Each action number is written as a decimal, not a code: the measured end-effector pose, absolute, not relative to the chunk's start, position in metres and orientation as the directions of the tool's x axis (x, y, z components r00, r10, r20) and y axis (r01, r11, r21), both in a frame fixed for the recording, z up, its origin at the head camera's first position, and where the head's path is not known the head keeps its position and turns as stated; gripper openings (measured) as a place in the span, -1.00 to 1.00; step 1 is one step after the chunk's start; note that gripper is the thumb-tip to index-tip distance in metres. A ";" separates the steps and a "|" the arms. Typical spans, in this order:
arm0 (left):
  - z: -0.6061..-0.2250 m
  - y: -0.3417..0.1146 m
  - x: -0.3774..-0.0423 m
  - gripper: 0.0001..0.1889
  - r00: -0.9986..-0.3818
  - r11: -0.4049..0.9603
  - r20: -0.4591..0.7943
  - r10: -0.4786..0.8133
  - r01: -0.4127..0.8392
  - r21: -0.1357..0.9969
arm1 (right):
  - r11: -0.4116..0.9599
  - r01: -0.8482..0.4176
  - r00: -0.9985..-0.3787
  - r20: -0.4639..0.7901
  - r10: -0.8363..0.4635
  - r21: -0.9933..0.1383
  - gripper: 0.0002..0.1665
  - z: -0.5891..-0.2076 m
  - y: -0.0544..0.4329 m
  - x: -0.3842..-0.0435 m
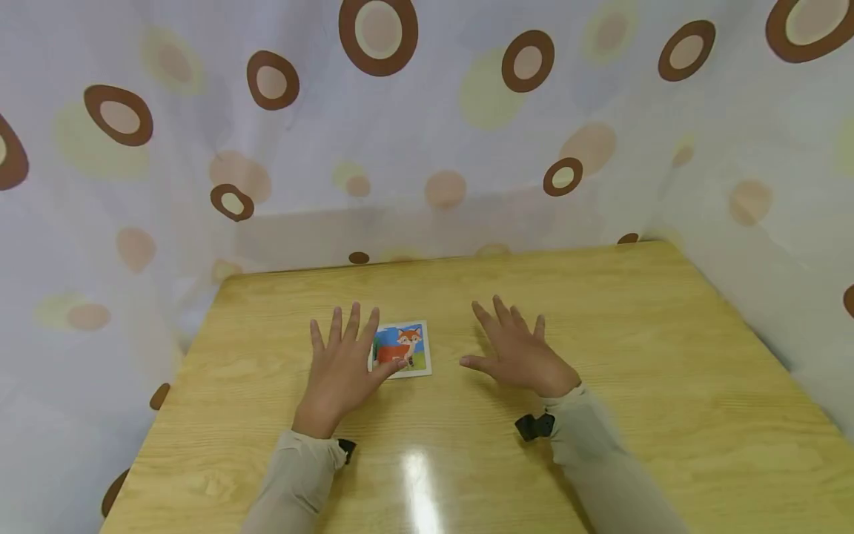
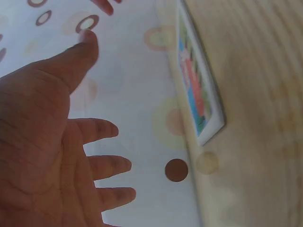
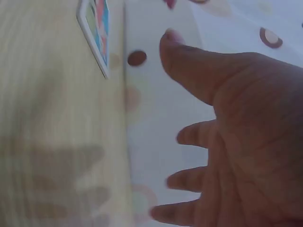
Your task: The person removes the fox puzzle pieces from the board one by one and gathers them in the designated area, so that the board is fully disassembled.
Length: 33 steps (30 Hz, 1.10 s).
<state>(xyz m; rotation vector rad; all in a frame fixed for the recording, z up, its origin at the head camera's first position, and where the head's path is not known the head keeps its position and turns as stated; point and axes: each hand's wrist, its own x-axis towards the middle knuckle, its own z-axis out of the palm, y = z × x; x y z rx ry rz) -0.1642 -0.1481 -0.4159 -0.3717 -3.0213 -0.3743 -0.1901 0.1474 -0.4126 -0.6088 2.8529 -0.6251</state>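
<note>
Currently I see the left hand (image 1: 342, 377) raised above the surface (image 1: 667, 371), fingers spread wide, holding nothing, its thumb over the fox card (image 1: 415, 350). That card lies flat, closer to the surface's far left corner than its far right. My right hand (image 1: 523, 358), equally splayed and empty, hovers to the card's right.

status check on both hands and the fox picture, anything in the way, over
Left hand and right hand spread, both empty. Fox picture face-up on table. Left hand partly hides it in head view.
</note>
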 end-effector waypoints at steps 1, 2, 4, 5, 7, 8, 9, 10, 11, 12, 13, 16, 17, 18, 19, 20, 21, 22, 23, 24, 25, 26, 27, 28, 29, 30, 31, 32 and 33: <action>-0.416 -0.148 -0.165 0.00 -0.968 0.937 0.097 0.233 0.250 0.242 | 0.826 -0.357 -0.898 -0.082 -0.432 -0.436 0.10 -0.413 0.143 -0.190; -0.416 -0.147 -0.167 -0.01 -0.968 0.935 0.089 0.236 0.251 0.251 | 0.820 -0.364 -0.891 -0.092 -0.445 -0.442 0.08 -0.413 0.138 -0.191; -0.418 -0.147 -0.171 -0.02 -0.968 0.933 0.076 0.240 0.252 0.258 | 0.809 -0.391 -0.875 -0.095 -0.475 -0.439 0.01 -0.413 0.128 -0.191; -0.418 -0.147 -0.172 -0.03 -0.968 0.932 0.067 0.243 0.252 0.258 | 0.806 -0.407 -0.869 -0.088 -0.486 -0.430 -0.02 -0.413 0.123 -0.192; -0.418 -0.148 -0.175 -0.05 -0.967 0.932 0.052 0.249 0.253 0.259 | 0.799 -0.438 -0.858 -0.074 -0.508 -0.413 -0.08 -0.414 0.115 -0.193; -0.418 -0.148 -0.176 -0.06 -0.966 0.932 0.045 0.253 0.256 0.257 | 0.794 -0.450 -0.853 -0.066 -0.518 -0.409 -0.11 -0.415 0.110 -0.194; -0.418 -0.148 -0.176 -0.07 -0.966 0.931 0.038 0.257 0.258 0.257 | 0.792 -0.462 -0.848 -0.061 -0.526 -0.399 -0.14 -0.416 0.106 -0.195; -0.418 -0.148 -0.177 -0.08 -0.964 0.930 0.031 0.264 0.263 0.256 | 0.789 -0.474 -0.843 -0.058 -0.535 -0.391 -0.16 -0.418 0.102 -0.197; -0.418 -0.148 -0.178 -0.10 -0.962 0.929 0.024 0.271 0.268 0.255 | 0.783 -0.487 -0.836 -0.052 -0.546 -0.388 -0.19 -0.419 0.097 -0.200; -0.418 -0.149 -0.179 -0.12 -0.961 0.929 0.016 0.278 0.273 0.249 | 0.774 -0.506 -0.826 -0.042 -0.561 -0.381 -0.21 -0.420 0.093 -0.202; -0.418 -0.149 -0.180 -0.13 -0.958 0.929 0.008 0.286 0.279 0.243 | 0.763 -0.520 -0.818 -0.033 -0.574 -0.383 -0.25 -0.421 0.088 -0.205; -0.418 -0.150 -0.185 -0.18 -0.950 0.928 -0.013 0.311 0.300 0.222 | 0.729 -0.559 -0.791 -0.009 -0.612 -0.395 -0.33 -0.423 0.072 -0.215; -0.418 -0.150 -0.186 -0.18 -0.948 0.928 -0.024 0.317 0.305 0.216 | 0.722 -0.564 -0.785 -0.010 -0.619 -0.400 -0.35 -0.423 0.067 -0.218; -0.418 -0.150 -0.188 -0.18 -0.946 0.927 -0.035 0.323 0.309 0.211 | 0.719 -0.568 -0.781 -0.015 -0.625 -0.400 -0.36 -0.423 0.062 -0.221; -0.418 -0.150 -0.190 -0.18 -0.944 0.926 -0.044 0.328 0.312 0.211 | 0.719 -0.562 -0.779 -0.030 -0.626 -0.409 -0.36 -0.424 0.058 -0.224; -0.418 -0.150 -0.192 -0.19 -0.942 0.926 -0.055 0.331 0.313 0.209 | 0.721 -0.562 -0.775 -0.045 -0.630 -0.406 -0.38 -0.425 0.053 -0.226; -0.418 -0.150 -0.193 -0.19 -0.941 0.927 -0.068 0.332 0.312 0.208 | 0.721 -0.561 -0.771 -0.059 -0.634 -0.407 -0.39 -0.426 0.050 -0.227; -0.418 -0.150 -0.195 -0.22 -0.940 0.927 -0.081 0.332 0.309 0.212 | 0.722 -0.561 -0.765 -0.079 -0.639 -0.405 -0.39 -0.426 0.046 -0.229; -0.418 -0.150 -0.196 -0.26 -0.939 0.928 -0.104 0.328 0.300 0.220 | 0.721 -0.569 -0.756 -0.095 -0.648 -0.395 -0.41 -0.427 0.044 -0.230; -0.418 -0.150 -0.197 -0.31 -0.937 0.929 -0.129 0.324 0.290 0.228 | 0.717 -0.578 -0.745 -0.107 -0.658 -0.390 -0.43 -0.428 0.042 -0.231; -0.418 -0.151 -0.197 -0.35 -0.935 0.931 -0.154 0.319 0.279 0.233 | 0.713 -0.588 -0.734 -0.119 -0.669 -0.382 -0.44 -0.429 0.040 -0.231; -0.419 -0.152 -0.197 -0.40 -0.932 0.933 -0.173 0.318 0.275 0.232 | 0.709 -0.603 -0.723 -0.123 -0.679 -0.367 -0.45 -0.431 0.039 -0.231; -0.420 -0.152 -0.197 -0.44 -0.930 0.934 -0.188 0.317 0.272 0.231 | 0.705 -0.612 -0.717 -0.125 -0.686 -0.359 -0.45 -0.432 0.038 -0.230; -0.421 -0.153 -0.197 -0.50 -0.927 0.935 -0.200 0.317 0.271 0.227 | 0.704 -0.624 -0.711 -0.126 -0.692 -0.339 -0.45 -0.433 0.038 -0.230; -0.422 -0.154 -0.196 -0.54 -0.925 0.937 -0.206 0.318 0.273 0.219 | 0.706 -0.633 -0.710 -0.126 -0.693 -0.317 -0.45 -0.434 0.038 -0.229; -0.423 -0.154 -0.196 -0.57 -0.925 0.935 -0.196 0.324 0.283 0.212 | 0.713 -0.637 -0.714 -0.123 -0.689 -0.294 -0.43 -0.435 0.039 -0.229; -0.424 -0.154 -0.196 -0.59 -0.926 0.934 -0.181 0.332 0.295 0.200 | 0.718 -0.641 -0.719 -0.116 -0.685 -0.269 -0.42 -0.436 0.039 -0.228; -0.425 -0.154 -0.195 -0.60 -0.926 0.932 -0.164 0.340 0.308 0.189 | 0.726 -0.641 -0.725 -0.112 -0.679 -0.249 -0.41 -0.436 0.040 -0.228; -0.425 -0.154 -0.195 -0.63 -0.926 0.931 -0.152 0.346 0.318 0.181 | 0.733 -0.640 -0.731 -0.112 -0.673 -0.231 -0.41 -0.437 0.041 -0.227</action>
